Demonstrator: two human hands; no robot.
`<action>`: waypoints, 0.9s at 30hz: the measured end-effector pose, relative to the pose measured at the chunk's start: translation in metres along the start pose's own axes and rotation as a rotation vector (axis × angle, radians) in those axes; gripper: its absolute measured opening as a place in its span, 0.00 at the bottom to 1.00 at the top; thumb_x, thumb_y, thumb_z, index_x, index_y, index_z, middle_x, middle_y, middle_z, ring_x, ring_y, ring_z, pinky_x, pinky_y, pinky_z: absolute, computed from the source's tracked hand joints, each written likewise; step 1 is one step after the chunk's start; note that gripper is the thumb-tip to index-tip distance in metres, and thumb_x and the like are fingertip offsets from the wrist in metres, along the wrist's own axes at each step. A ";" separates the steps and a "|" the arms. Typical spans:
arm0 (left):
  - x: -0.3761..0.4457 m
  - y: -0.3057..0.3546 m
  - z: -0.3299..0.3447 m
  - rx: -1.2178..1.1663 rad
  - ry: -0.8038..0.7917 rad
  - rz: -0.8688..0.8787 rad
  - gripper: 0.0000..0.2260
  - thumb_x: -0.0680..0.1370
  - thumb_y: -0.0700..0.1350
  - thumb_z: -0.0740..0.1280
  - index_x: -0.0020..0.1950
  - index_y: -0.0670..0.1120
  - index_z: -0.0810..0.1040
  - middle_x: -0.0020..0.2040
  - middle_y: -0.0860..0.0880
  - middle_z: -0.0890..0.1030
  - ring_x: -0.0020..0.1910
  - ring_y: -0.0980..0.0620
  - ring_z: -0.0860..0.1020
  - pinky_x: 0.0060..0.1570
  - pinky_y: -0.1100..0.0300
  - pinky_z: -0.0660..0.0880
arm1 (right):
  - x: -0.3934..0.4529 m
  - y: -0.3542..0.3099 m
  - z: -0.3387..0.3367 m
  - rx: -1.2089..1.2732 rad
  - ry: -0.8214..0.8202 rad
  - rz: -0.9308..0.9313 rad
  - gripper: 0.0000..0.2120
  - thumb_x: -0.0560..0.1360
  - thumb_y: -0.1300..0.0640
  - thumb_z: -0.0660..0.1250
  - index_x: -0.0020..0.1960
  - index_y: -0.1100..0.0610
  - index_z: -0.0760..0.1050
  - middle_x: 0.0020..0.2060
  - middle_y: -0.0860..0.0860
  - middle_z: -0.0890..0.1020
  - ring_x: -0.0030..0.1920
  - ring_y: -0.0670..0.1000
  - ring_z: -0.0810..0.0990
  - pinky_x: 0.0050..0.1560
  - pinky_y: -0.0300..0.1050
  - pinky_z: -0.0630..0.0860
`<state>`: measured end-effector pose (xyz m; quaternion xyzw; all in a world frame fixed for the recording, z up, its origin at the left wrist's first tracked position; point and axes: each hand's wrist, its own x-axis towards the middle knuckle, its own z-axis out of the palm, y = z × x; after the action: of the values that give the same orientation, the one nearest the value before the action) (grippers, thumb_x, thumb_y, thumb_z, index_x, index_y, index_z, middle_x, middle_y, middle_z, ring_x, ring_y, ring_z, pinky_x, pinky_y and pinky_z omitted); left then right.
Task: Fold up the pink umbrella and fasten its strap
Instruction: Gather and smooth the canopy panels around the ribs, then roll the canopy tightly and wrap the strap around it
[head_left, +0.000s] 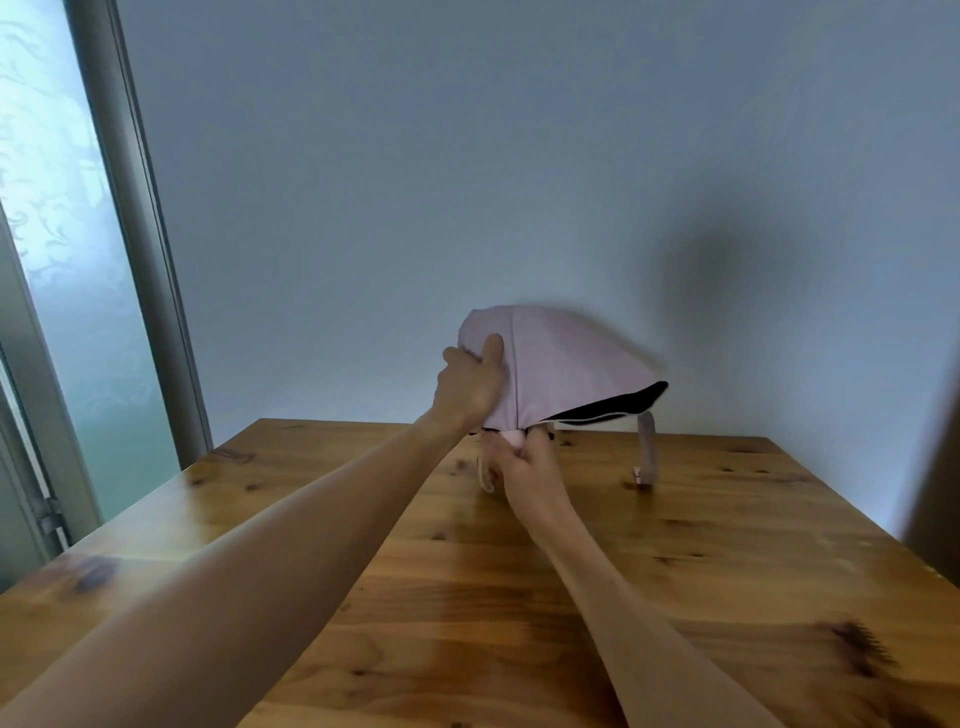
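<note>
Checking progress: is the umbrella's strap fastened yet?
Not fastened. The strap hangs loose from the umbrella canopy edge down to the table.

Both bare arms are stretched forward. The left hand (470, 382) is raised, fingers and thumb clamped on the umbrella canopy (566, 364). The right hand (524, 460) is held lower, fingers curled around the umbrella handle (514, 439).

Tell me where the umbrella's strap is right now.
In the head view, the strap hangs loose and unfastened from the right edge of the pink umbrella, its end touching the wooden table, right of the right hand.
</note>
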<state>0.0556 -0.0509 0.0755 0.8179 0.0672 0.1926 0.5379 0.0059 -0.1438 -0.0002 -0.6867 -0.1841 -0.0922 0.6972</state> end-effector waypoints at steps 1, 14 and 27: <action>0.003 -0.002 -0.001 0.010 -0.029 -0.009 0.28 0.81 0.61 0.55 0.67 0.38 0.67 0.59 0.42 0.77 0.52 0.44 0.75 0.49 0.54 0.71 | 0.001 0.001 -0.001 0.038 -0.013 0.026 0.06 0.80 0.61 0.64 0.49 0.61 0.67 0.29 0.51 0.76 0.28 0.45 0.74 0.33 0.38 0.73; 0.023 -0.010 -0.015 -0.148 0.019 -0.089 0.23 0.73 0.54 0.72 0.58 0.37 0.77 0.52 0.43 0.81 0.50 0.43 0.80 0.43 0.56 0.75 | 0.007 0.003 0.006 0.465 -0.205 0.201 0.17 0.77 0.69 0.63 0.30 0.60 0.72 0.24 0.55 0.71 0.28 0.52 0.69 0.31 0.46 0.69; 0.004 -0.042 -0.017 -0.096 -0.194 0.250 0.21 0.78 0.60 0.67 0.55 0.41 0.79 0.46 0.50 0.84 0.44 0.52 0.82 0.42 0.62 0.77 | 0.014 0.013 -0.007 0.574 -0.222 0.324 0.23 0.73 0.68 0.65 0.38 0.55 0.50 0.33 0.55 0.54 0.31 0.50 0.56 0.30 0.43 0.62</action>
<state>0.0565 -0.0173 0.0440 0.8080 -0.0967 0.1812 0.5522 0.0244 -0.1483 -0.0067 -0.4886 -0.1656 0.1505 0.8433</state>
